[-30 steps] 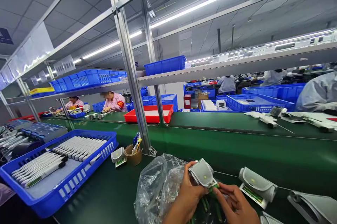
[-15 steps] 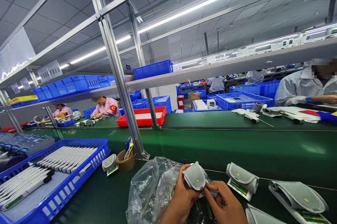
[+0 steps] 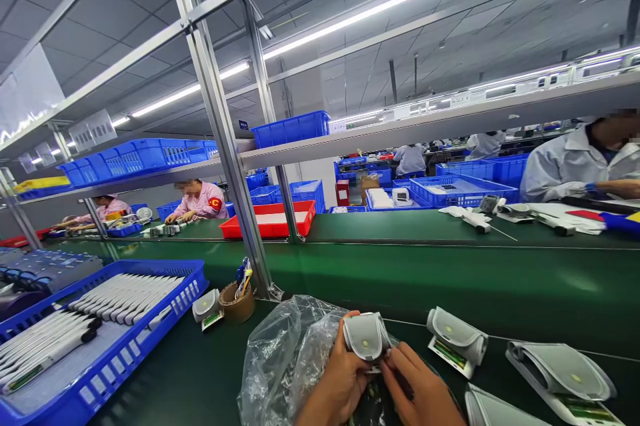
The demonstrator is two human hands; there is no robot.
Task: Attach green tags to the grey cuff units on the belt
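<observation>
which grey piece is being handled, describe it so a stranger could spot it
Start at the green bench along the bottom and find the crumpled clear plastic bag. Just right of it, one grey piece is held up between the left hand and right hand; the similar pieces further right lie untouched.

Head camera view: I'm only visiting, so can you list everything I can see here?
grey housing: one, grey with a yellow dot, in both hands
other housings: at least four, grey, lying on the belt
plastic bag: one, clear, under the hands
blue tray: one, holds white parts, left
tape roll: one, brown, holds pens
red tray: one, far side
belt: green, centre
co-workers: several, pink or white coats, far side
left hand: grips housing
right hand: pinches its lower edge
</observation>
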